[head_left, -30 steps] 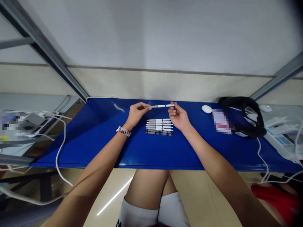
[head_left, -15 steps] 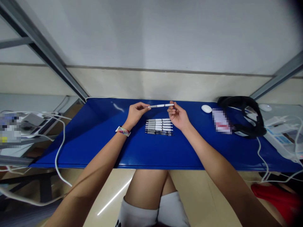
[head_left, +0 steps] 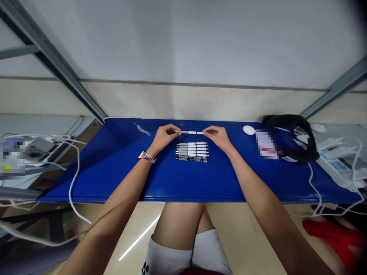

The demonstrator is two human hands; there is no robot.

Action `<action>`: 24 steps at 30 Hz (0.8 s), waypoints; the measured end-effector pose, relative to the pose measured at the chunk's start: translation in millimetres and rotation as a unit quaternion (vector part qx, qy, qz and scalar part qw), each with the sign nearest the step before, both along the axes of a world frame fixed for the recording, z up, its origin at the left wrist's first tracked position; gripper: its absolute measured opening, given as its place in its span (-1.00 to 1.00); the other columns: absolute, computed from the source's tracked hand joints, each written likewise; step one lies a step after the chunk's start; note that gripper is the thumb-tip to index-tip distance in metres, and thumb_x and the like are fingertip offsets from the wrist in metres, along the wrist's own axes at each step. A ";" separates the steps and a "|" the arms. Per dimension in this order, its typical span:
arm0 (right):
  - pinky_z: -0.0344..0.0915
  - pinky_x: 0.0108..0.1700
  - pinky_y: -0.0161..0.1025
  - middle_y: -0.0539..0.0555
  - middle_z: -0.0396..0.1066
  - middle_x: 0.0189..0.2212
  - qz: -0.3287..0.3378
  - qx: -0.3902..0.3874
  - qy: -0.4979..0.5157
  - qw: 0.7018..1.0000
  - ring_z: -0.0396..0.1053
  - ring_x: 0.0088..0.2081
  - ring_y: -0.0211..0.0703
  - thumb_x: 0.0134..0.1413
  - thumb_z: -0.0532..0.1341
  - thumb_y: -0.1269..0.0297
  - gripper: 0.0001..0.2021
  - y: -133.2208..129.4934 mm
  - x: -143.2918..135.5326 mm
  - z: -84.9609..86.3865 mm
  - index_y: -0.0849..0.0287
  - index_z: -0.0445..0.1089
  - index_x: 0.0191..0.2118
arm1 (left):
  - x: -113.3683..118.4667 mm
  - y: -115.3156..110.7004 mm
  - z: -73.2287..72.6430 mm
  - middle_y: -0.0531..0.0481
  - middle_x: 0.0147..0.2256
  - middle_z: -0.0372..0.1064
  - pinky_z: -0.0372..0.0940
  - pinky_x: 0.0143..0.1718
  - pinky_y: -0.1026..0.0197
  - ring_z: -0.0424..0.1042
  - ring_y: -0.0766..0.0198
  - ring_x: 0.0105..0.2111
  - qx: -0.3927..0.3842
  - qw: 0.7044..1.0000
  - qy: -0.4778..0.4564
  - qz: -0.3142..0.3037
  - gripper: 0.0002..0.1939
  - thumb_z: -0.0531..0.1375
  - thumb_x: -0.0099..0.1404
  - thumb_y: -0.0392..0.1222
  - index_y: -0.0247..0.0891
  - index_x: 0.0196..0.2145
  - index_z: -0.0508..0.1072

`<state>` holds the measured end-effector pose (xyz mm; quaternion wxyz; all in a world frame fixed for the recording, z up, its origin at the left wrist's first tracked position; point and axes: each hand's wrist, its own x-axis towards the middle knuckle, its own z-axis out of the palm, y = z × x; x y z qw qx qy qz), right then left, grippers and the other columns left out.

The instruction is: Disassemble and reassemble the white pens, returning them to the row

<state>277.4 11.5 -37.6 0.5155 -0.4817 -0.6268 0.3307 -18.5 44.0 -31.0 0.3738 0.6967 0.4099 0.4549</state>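
Note:
A white pen with a grey grip [head_left: 191, 132] lies level between my two hands, above a row of pens. My left hand [head_left: 164, 137], with a colourful wristband [head_left: 148, 157], pinches its tip end. At the other end, the fingers of my right hand [head_left: 219, 137] are closed on the pen. Just nearer to me, several similar pens [head_left: 192, 150] lie side by side on the blue table [head_left: 183, 183], tips to the left. The nearest pen in that row looks dark and see-through.
To the right are a white oval object [head_left: 249, 130], a blurred-out card or packet [head_left: 266, 144] and a black headset-like strap [head_left: 304, 152]. White cables [head_left: 75, 183] hang at the left edge. A grey wall panel [head_left: 183, 46] stands behind the table.
The pen has come down slightly and turned level. My right hand has rotated from palm-up to knuckles-up around its end. My left hand keeps its pinch.

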 end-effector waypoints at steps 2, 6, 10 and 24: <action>0.43 -0.13 -0.04 0.11 0.66 -0.31 0.006 0.000 -0.039 0.999 0.54 -0.26 0.00 0.07 0.44 0.15 -0.86 -2.1 1.1 0.3 0.07 0.69 -0.29 | -2.6 0.3 -0.4 -0.08 -0.28 0.66 0.41 -0.19 0.10 0.55 0.16 -0.30 0.007 0.998 0.057 -0.016 -0.75 0.43 0.25 -0.01 -0.16 -0.17 0.71; 0.42 -0.15 -0.05 0.10 0.65 -0.32 0.027 0.006 -0.098 0.995 0.53 -0.27 0.00 0.10 0.41 0.21 -0.91 -4.8 2.0 1.3 0.05 0.68 -0.30 | -5.5 -0.3 0.9 -0.09 -0.24 0.69 0.41 -0.15 0.05 0.58 0.09 -0.27 0.040 0.988 0.146 -0.033 -0.79 0.36 0.31 -0.02 -0.10 -0.18 0.74; 0.43 -0.10 -0.03 0.10 0.64 -0.29 0.052 0.024 -0.131 0.990 0.53 -0.23 0.01 0.11 0.37 0.28 -0.90 -6.4 1.9 2.1 0.02 0.68 -0.30 | -5.0 -2.5 4.0 -0.08 -0.26 0.69 0.40 -0.09 0.01 0.59 0.05 -0.24 0.069 0.980 0.180 -0.056 -0.83 0.32 0.30 -0.06 -0.10 -0.32 0.72; 0.39 -0.03 0.06 0.08 0.63 -0.29 0.068 0.050 -0.182 0.980 0.50 -0.18 0.06 0.19 0.36 0.24 -0.89 -6.4 3.9 -0.9 -0.05 0.68 -0.30 | -3.2 -0.5 0.0 0.00 -0.33 0.65 0.25 0.16 -0.07 0.55 0.11 -0.27 0.111 0.967 0.208 -0.099 -0.92 0.32 0.23 -0.18 -0.07 -0.37 0.67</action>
